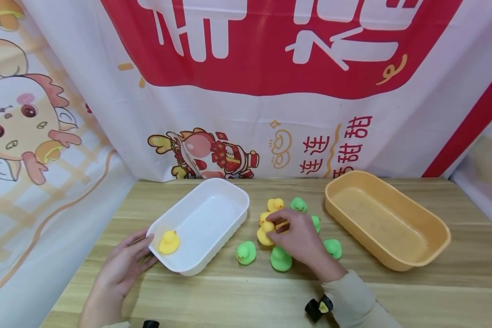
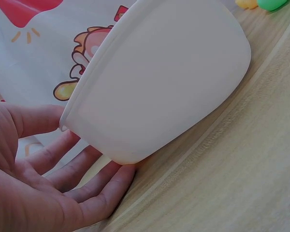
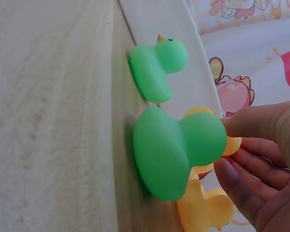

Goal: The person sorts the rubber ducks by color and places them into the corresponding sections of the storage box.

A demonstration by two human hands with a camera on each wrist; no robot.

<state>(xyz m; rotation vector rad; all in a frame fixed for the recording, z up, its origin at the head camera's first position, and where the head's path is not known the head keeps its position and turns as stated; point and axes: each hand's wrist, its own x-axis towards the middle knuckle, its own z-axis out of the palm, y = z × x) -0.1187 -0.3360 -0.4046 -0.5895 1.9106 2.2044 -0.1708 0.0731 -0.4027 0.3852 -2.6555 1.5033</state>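
Note:
My right hand (image 1: 297, 232) pinches a yellow rubber duck (image 1: 265, 233) between thumb and fingers, amid a group of ducks. In the right wrist view a green duck (image 3: 162, 152) stands in front and hides most of the pinched one. Two more yellow ducks, one at the back (image 1: 275, 204) and one partly covered (image 1: 264, 217), sit just beyond my fingers. At the left, my left hand (image 1: 125, 262) holds the near end of a white plastic tub (image 1: 239, 214), its thumb at the rim and its fingers against the outer wall. Inside that tub lies one yellow duck (image 1: 169, 242).
Several green ducks surround the right hand, including one near the white tub (image 1: 246, 253), one at the back (image 1: 298, 204) and one on the right (image 1: 333, 248). An orange-tan tub (image 1: 434, 230) stands at the right on the wooden table (image 1: 229, 300). Printed cloth (image 1: 270, 107) hangs behind.

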